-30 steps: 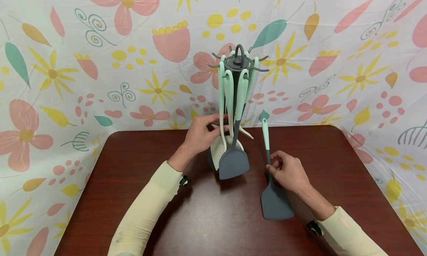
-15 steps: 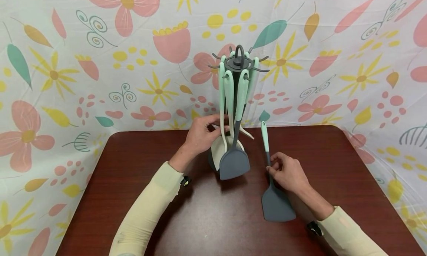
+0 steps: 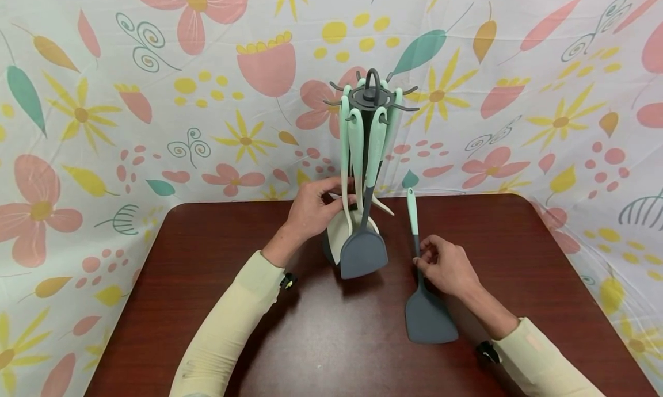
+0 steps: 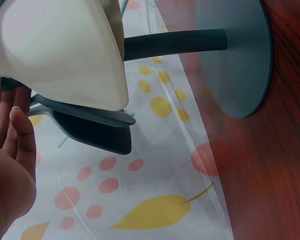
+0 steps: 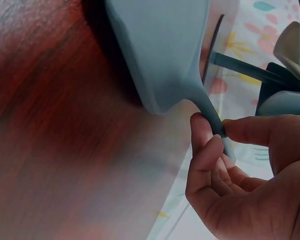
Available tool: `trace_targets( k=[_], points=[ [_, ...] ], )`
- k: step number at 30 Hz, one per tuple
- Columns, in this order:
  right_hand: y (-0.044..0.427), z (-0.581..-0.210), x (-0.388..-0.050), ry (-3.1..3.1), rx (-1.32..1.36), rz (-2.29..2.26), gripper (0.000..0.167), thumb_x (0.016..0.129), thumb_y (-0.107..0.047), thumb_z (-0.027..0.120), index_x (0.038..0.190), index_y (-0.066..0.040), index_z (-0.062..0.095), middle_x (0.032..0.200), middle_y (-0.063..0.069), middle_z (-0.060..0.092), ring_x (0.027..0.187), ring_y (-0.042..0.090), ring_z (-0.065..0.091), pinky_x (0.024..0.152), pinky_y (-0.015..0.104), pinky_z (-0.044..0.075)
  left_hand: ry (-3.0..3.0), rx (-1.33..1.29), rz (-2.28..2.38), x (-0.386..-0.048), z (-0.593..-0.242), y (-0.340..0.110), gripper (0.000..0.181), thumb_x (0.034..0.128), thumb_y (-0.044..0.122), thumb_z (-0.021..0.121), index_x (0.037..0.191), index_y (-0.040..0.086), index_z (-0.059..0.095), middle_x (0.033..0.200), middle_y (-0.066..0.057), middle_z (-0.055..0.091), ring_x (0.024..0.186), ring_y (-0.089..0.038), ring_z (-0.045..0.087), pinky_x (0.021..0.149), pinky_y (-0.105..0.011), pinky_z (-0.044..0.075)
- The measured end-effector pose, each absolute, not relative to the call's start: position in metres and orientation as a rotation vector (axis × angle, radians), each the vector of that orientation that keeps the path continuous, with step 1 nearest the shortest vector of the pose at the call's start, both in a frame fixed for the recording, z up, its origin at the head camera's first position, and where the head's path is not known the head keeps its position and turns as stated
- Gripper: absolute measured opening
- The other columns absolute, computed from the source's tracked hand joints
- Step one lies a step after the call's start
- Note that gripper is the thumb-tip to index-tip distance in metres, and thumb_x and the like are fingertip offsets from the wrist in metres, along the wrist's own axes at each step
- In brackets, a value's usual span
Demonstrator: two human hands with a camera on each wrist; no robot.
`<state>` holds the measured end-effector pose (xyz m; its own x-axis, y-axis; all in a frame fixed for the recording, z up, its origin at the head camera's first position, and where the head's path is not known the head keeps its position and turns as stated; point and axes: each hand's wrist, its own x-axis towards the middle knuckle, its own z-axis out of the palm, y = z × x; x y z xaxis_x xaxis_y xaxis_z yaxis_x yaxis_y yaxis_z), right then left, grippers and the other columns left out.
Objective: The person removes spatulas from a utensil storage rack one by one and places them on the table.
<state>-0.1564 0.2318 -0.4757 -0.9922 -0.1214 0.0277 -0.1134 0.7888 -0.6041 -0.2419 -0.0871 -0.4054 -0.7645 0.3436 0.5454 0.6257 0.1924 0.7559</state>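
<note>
My right hand (image 3: 448,267) pinches the dark shaft of a turner (image 3: 430,316) with a grey blade and mint-green handle. In the right wrist view, thumb and fingers meet on the shaft near the blade (image 5: 160,45); a dark shadow lies beside it on the table. Left of it stands a utensil stand (image 3: 369,98) with a ring of hooks. My left hand (image 3: 313,210) reaches in among the hanging utensils and grips around the pole; its fingertips are partly hidden. A grey turner (image 3: 364,256) and a cream utensil (image 4: 65,55) hang there, among several others.
The stand's round dark base (image 4: 235,65) rests on the brown table (image 3: 217,259). A white curtain (image 3: 186,98) with printed flowers hangs close behind the table's back edge. Some hooks at the stand's front right, such as one hook (image 3: 406,108), stick out bare.
Both hands keep their holds. The turner in my right hand has tipped slightly, its handle end a little lower in the head view. The stand stays in place.
</note>
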Motion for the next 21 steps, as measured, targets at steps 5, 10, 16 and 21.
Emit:
trace_targets(
  k=[5, 10, 16, 21],
  points=[
    [0.2336, -0.4749, -0.1574, 2.944, -0.215, -1.002, 0.021, 0.095, -0.014, 0.078, 0.107, -0.002, 0.066, 0.081, 0.002, 0.066, 0.067, 0.015, 0.059, 0.061, 0.031, 0.047, -2.210, -0.926, -1.607, -0.2420, -0.4053, -0.0869, 0.029, 0.0969, 0.020, 0.081, 0.126, 0.021, 0.080, 0.100, 0.006, 0.081, 0.078, -0.014, 0.073, 0.065, -0.033, 0.058],
    [0.2337, -0.4762, -0.1598, 2.910, -0.220, -1.024, 0.021, 0.096, -0.013, 0.077, 0.109, 0.001, 0.066, 0.082, 0.003, 0.068, 0.067, 0.015, 0.059, 0.060, 0.031, 0.048, -2.203, -0.917, -1.628, -0.2419, -0.4049, -0.0870, 0.029, 0.0967, 0.022, 0.082, 0.126, 0.023, 0.080, 0.102, 0.005, 0.081, 0.076, -0.016, 0.073, 0.065, -0.036, 0.058],
    [0.2344, -0.4797, -0.1632, 2.858, -0.188, -1.027, 0.023, 0.097, -0.014, 0.076, 0.111, 0.001, 0.066, 0.083, 0.004, 0.068, 0.065, 0.015, 0.062, 0.060, 0.032, 0.049, -2.187, -0.935, -1.612, -0.2428, -0.4065, -0.0864, 0.030, 0.0962, 0.019, 0.082, 0.126, 0.022, 0.080, 0.100, 0.006, 0.081, 0.079, -0.014, 0.074, 0.065, -0.035, 0.059],
    [0.2365, -0.4831, -0.1660, 2.826, -0.174, -1.017, 0.024, 0.098, -0.015, 0.075, 0.111, 0.002, 0.065, 0.082, 0.004, 0.069, 0.063, 0.014, 0.065, 0.060, 0.032, 0.050, -2.185, -0.934, -1.614, -0.2424, -0.4064, -0.0863, 0.030, 0.0965, 0.020, 0.082, 0.127, 0.022, 0.080, 0.101, 0.007, 0.081, 0.079, -0.015, 0.074, 0.066, -0.034, 0.059]
  ],
)
